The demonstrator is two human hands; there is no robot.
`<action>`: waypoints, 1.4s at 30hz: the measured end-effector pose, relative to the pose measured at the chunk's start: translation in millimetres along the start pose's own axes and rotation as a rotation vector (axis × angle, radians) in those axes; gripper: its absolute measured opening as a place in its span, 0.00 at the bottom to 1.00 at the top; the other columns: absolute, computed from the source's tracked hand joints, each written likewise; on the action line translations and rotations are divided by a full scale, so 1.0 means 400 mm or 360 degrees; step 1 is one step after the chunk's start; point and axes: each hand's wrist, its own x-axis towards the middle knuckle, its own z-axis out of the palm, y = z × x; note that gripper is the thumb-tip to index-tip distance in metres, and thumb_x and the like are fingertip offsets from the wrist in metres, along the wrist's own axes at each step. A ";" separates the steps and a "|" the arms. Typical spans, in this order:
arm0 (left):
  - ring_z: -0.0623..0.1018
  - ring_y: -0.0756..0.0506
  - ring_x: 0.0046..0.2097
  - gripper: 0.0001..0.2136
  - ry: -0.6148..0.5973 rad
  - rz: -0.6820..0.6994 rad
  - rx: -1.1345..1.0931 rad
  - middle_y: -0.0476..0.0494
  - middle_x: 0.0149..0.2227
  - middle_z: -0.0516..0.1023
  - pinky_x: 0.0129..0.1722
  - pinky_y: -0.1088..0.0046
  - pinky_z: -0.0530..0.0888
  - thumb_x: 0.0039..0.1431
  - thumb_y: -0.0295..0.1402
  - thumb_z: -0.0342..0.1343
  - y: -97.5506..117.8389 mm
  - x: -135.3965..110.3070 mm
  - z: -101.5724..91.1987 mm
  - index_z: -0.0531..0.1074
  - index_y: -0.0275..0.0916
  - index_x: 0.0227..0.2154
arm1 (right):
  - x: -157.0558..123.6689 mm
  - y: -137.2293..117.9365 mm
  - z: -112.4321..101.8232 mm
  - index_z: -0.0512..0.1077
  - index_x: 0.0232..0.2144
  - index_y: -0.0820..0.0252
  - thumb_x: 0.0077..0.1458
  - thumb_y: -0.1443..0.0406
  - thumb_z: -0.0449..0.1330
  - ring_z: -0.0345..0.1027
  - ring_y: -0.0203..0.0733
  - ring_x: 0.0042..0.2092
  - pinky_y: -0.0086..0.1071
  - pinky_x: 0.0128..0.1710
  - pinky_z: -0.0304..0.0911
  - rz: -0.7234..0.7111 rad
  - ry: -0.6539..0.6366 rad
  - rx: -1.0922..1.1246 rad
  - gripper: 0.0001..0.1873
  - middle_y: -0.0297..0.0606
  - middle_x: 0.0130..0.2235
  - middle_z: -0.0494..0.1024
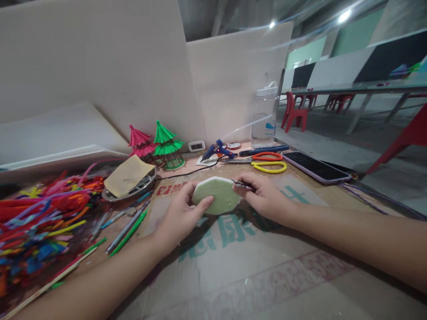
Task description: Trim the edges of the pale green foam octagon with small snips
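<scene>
My left hand grips the left edge of a pale green, many-sided foam piece, thumb on its top face. The piece is held tilted just above the cardboard-covered table. My right hand is closed in a pinch on a thin dark tool whose tip touches the foam's right edge. I cannot make out what kind of tool it is.
A heap of coloured pipe cleaners and pens lies at the left. Behind the hands stand a green and a pink paper pavilion, a blue glue gun, scissors, a phone and a water bottle.
</scene>
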 end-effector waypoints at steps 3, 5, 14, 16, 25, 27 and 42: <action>0.75 0.48 0.34 0.08 0.0010 0.0069 0.0093 0.49 0.32 0.74 0.31 0.75 0.72 0.56 0.37 0.57 0.002 -0.003 -0.002 0.68 0.39 0.35 | -0.008 -0.004 -0.003 0.71 0.34 0.60 0.58 0.65 0.55 0.68 0.38 0.30 0.29 0.28 0.61 -0.0090 -0.0002 -0.0088 0.06 0.36 0.29 0.76; 0.74 0.48 0.33 0.06 0.0044 0.0093 0.0160 0.51 0.30 0.73 0.31 0.75 0.71 0.57 0.35 0.56 0.001 -0.005 -0.007 0.67 0.39 0.33 | -0.011 -0.005 -0.006 0.71 0.39 0.61 0.59 0.61 0.55 0.70 0.41 0.33 0.33 0.32 0.64 -0.0173 0.0002 -0.0136 0.10 0.39 0.33 0.78; 0.74 0.47 0.36 0.00 0.0143 0.0235 0.0331 0.49 0.35 0.75 0.37 0.72 0.71 0.60 0.29 0.54 -0.013 -0.004 -0.015 0.68 0.40 0.34 | -0.003 0.011 -0.012 0.73 0.43 0.59 0.65 0.61 0.49 0.73 0.46 0.43 0.40 0.43 0.67 -0.0260 0.0162 -0.0323 0.14 0.43 0.42 0.80; 0.75 0.47 0.37 0.01 0.0129 0.0243 0.0351 0.48 0.35 0.76 0.37 0.72 0.72 0.60 0.29 0.54 -0.013 -0.004 -0.015 0.68 0.40 0.34 | -0.003 0.012 -0.013 0.73 0.44 0.59 0.65 0.61 0.50 0.73 0.46 0.43 0.40 0.43 0.67 -0.0265 0.0166 -0.0351 0.14 0.43 0.42 0.80; 0.77 0.45 0.44 0.03 0.0054 0.0251 0.0333 0.45 0.40 0.78 0.44 0.68 0.72 0.60 0.30 0.54 -0.023 -0.005 -0.014 0.69 0.40 0.37 | -0.005 -0.005 -0.014 0.74 0.39 0.61 0.66 0.61 0.50 0.70 0.44 0.37 0.36 0.37 0.62 -0.0376 0.0010 -0.0527 0.15 0.41 0.35 0.79; 0.77 0.45 0.44 0.03 0.0051 0.0256 0.0321 0.45 0.41 0.78 0.44 0.68 0.72 0.61 0.31 0.54 -0.024 -0.005 -0.014 0.69 0.41 0.37 | -0.006 -0.004 -0.015 0.74 0.38 0.62 0.66 0.60 0.49 0.69 0.43 0.36 0.35 0.36 0.61 -0.0424 0.0009 -0.0543 0.16 0.41 0.34 0.78; 0.77 0.46 0.42 0.02 0.0034 0.0289 0.0363 0.46 0.39 0.78 0.42 0.69 0.73 0.61 0.29 0.54 -0.019 -0.005 -0.015 0.68 0.41 0.36 | -0.003 0.001 -0.016 0.75 0.36 0.61 0.65 0.62 0.51 0.71 0.42 0.36 0.34 0.36 0.63 -0.0404 0.0041 -0.0438 0.14 0.41 0.33 0.79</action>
